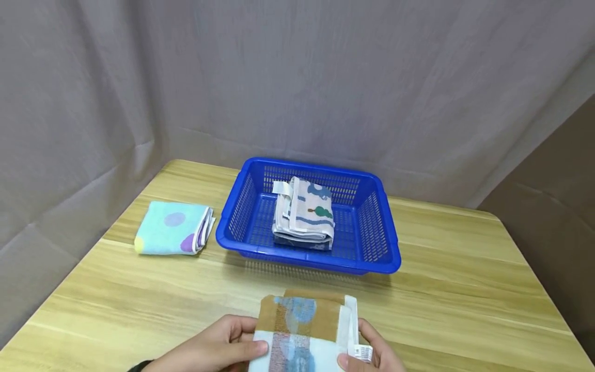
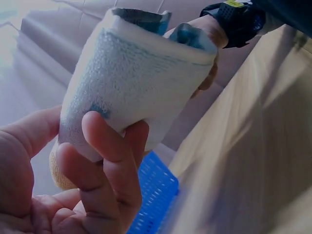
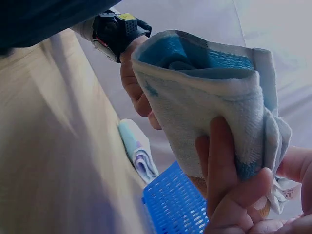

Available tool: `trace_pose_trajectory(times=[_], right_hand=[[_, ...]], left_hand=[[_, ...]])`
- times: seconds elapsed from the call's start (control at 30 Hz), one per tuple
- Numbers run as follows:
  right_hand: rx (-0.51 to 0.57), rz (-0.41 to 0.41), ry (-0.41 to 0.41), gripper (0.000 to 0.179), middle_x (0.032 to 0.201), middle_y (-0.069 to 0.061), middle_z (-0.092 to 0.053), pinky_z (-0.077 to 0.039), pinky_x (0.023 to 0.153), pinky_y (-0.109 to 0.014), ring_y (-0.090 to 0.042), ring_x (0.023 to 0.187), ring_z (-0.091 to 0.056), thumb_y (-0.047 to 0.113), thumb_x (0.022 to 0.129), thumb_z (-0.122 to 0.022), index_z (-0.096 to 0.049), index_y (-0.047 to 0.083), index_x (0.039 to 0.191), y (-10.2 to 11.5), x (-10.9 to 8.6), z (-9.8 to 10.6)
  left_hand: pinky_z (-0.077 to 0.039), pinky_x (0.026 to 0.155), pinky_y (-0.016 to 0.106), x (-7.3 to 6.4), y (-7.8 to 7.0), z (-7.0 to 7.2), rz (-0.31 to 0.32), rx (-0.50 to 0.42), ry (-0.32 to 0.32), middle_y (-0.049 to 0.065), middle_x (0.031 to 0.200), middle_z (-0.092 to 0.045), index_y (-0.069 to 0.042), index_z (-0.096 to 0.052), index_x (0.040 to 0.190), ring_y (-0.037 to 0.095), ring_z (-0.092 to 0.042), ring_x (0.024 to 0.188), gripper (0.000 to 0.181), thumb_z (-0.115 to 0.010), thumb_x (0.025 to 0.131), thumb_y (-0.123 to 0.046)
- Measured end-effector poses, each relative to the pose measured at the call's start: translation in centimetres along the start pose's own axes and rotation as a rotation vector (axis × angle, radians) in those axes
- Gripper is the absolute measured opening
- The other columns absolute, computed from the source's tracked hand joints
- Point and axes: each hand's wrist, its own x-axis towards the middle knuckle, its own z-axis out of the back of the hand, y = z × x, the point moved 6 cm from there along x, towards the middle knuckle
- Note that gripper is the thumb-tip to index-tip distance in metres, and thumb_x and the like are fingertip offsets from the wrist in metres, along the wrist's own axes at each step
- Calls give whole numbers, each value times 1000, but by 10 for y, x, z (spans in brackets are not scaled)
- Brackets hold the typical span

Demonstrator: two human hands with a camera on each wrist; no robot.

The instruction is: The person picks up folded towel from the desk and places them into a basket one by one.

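Observation:
A folded towel [image 1: 297,330], brown and white with blue patches, is held up between both hands at the near edge of the head view. My left hand [image 1: 218,343] grips its left side, thumb on the front face and fingers behind. On the other side my right hand [image 1: 372,351] pinches the edge beside a small white label [image 1: 363,353]. In the right wrist view the towel [image 3: 195,102] shows rolled, layered folds, with the fingers [image 3: 222,161] pressed against its underside. The left wrist view shows fingertips on the white back of the towel [image 2: 136,78].
Beyond the hands stands a blue plastic basket [image 1: 307,257] holding a folded white patterned towel [image 1: 304,212]. Left of the basket, a folded turquoise towel with coloured dots [image 1: 172,227] lies on the wooden table [image 1: 465,289]. A grey curtain [image 1: 297,77] hangs behind.

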Motion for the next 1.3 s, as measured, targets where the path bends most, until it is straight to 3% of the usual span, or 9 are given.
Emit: trace_pose_trajectory(times=[0.13, 0.23, 0.3, 0.43, 0.57, 0.8, 1.03, 1.3], right_hand=[[39, 10, 5, 48, 106, -16, -63, -51, 76, -41, -34, 95, -57, 2, 90, -51, -39, 25, 130, 16, 1, -8], [19, 7, -37, 57, 109, -19, -61, -51, 76, -46, -39, 95, -56, 3, 92, -50, -21, 12, 140, 30, 3, -13], [-12, -20, -86, 68, 109, -18, -61, -51, 73, -46, -40, 93, -57, 6, 92, -51, -6, 7, 144, 37, 5, -16], [-32, -64, -149, 80, 111, -19, -61, -51, 73, -46, -40, 93, -57, 11, 93, -52, 9, 6, 144, 52, 7, -23], [-37, -44, -156, 71, 114, -19, -60, -49, 76, -49, -41, 99, -54, 11, 95, -50, 1, 7, 144, 67, 12, -28], [-102, 109, -59, 56, 118, -22, -55, -49, 76, -48, -42, 101, -52, 6, 96, -43, -8, 1, 140, 90, 22, -30], [-164, 170, -98, 51, 113, -18, -59, -52, 74, -42, -37, 98, -56, 7, 95, -46, -17, -1, 136, 110, 35, -23], [-189, 236, -85, 41, 108, -13, -62, -53, 71, -38, -31, 94, -59, 7, 96, -46, -24, -2, 130, 133, 58, -14]], left_hand=[[-39, 48, 16, 1, -16, 2, -16, 137, -25, 3, 84, -67, 8, -52, 117, 8, -53, 57, 30, -45, 97, -13], [-36, 47, 18, 4, -30, 6, -39, 227, -58, 0, 77, -66, 7, -55, 112, 9, -52, 55, 28, -47, 96, -14], [-35, 47, 19, 6, -38, 8, -59, 240, -66, 1, 75, -65, 8, -55, 109, 11, -52, 54, 26, -47, 96, -13], [-36, 46, 18, 9, -52, 11, -107, 275, -86, 1, 78, -65, 11, -55, 106, 10, -52, 56, 26, -46, 96, -12], [-38, 48, 17, 13, -63, 12, -95, 297, -118, 1, 85, -66, 10, -54, 110, 9, -55, 66, 32, -45, 98, -18], [-39, 49, 18, 24, -78, 15, -59, 309, -167, 6, 91, -66, 9, -52, 113, 13, -57, 74, 36, -45, 98, -23], [-39, 52, 19, 38, -94, 24, -64, 320, -228, 8, 93, -65, 9, -51, 117, 14, -56, 75, 40, -47, 98, -27], [-44, 55, 21, 58, -117, 40, -76, 368, -297, 12, 97, -64, 8, -52, 117, 20, -57, 83, 36, -51, 96, -22]])
